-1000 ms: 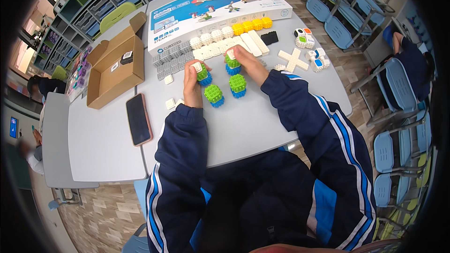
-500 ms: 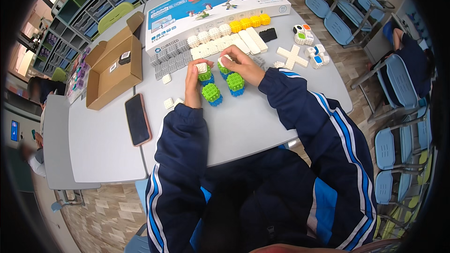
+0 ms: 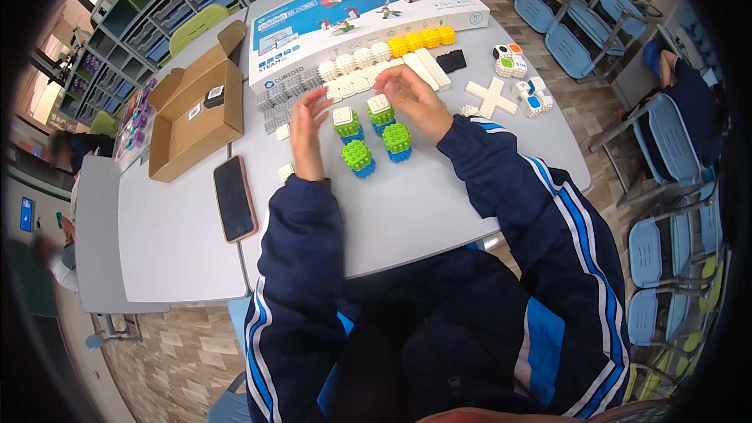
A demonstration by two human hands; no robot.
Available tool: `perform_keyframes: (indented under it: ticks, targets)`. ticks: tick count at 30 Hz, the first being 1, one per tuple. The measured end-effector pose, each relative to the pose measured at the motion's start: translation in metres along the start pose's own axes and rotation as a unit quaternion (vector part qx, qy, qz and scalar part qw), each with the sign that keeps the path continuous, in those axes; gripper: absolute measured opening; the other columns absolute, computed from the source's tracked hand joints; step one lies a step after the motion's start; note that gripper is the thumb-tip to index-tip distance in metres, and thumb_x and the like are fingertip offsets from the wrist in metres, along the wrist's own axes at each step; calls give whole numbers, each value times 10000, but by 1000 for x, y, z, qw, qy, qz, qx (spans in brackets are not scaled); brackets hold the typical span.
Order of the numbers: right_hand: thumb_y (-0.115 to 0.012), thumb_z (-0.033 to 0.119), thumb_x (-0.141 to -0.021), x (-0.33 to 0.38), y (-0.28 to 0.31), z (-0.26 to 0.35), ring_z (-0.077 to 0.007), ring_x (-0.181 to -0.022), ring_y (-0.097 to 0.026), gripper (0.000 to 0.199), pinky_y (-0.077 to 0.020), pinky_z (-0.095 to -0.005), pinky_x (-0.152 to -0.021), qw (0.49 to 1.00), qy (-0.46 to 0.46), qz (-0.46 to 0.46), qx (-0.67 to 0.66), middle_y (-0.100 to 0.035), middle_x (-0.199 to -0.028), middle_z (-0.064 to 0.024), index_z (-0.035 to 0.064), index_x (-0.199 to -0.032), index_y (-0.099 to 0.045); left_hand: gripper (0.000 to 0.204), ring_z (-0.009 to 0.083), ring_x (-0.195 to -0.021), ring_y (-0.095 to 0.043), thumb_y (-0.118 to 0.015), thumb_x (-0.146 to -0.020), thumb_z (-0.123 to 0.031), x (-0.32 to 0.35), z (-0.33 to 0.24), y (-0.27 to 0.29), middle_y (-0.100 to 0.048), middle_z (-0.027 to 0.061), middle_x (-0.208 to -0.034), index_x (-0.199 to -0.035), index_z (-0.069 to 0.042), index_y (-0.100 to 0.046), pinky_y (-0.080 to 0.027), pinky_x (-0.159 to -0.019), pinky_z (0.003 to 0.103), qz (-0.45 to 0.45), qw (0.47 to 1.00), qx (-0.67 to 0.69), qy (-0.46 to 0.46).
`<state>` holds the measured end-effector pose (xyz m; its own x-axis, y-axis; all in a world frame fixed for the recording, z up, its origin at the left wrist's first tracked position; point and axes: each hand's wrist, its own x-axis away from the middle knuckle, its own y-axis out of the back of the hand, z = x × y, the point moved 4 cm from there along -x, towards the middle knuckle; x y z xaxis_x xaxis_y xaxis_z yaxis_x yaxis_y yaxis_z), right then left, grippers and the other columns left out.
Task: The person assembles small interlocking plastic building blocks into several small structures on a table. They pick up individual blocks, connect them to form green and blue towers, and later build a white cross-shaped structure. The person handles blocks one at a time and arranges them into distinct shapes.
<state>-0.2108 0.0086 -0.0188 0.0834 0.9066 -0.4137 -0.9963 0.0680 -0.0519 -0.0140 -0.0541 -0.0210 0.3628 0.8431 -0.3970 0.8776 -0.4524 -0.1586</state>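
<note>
Left hand (image 3: 308,137): stands spread, empty, beside white-capped stacks (image 3: 348,130).
Right hand (image 3: 413,102): hangs loosely curled, apparently empty.
Stacks: look light, stiff; best gripped by studded sides.

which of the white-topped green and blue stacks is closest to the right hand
The back-right stack, near the right hand's fingers. The other white-topped stack stands to its left, nearer the left hand.
</note>
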Motion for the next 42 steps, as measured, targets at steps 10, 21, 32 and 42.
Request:
perform_keyframes:
  ticks: [10, 21, 32, 42]
  targets:
    - [-623, 271, -945, 4, 18, 37, -124, -891, -604, 253, -465, -280, -835, 987, 109, -70, 97, -648, -934, -49, 28, -1013, -602, 424, 269, -1261, -484, -625, -898, -239, 40, -44, 60, -536, 150, -1348, -1264, -39, -549, -302, -1091, 413, -37, 902, -424, -79]
    - [-602, 169, -949, 8, 22, 47, -116, -785, -631, 164, -490, -258, -755, 978, 138, -85, 134, -654, -869, -58, 10, -991, -608, 650, 336, -1306, -400, -646, -865, -329, 57, -3, 65, -435, 169, -1420, -1423, -99, -404, -251, -1088, 530, 77, 798, -596, -44]
    - [-601, 122, -942, 10, 25, 47, -106, -732, -630, 139, -503, -243, -704, 975, 128, -79, 165, -657, -799, -59, -12, -975, -619, 639, 380, -1227, -354, -728, -803, -322, 48, -17, 61, -417, 206, -1344, -1352, -92, -497, -301, -1044, 485, -11, 800, -600, -17]
    - [-612, 137, -929, 12, 21, 49, -101, -677, -619, 136, -493, -245, -645, 965, 136, -71, 214, -656, -745, -51, 5, -936, -642, 409, 353, -1165, -468, -640, -874, -258, 39, 3, 69, -551, 167, -1217, -1228, -66, -568, -327, -1025, 438, 9, 760, -637, -127]
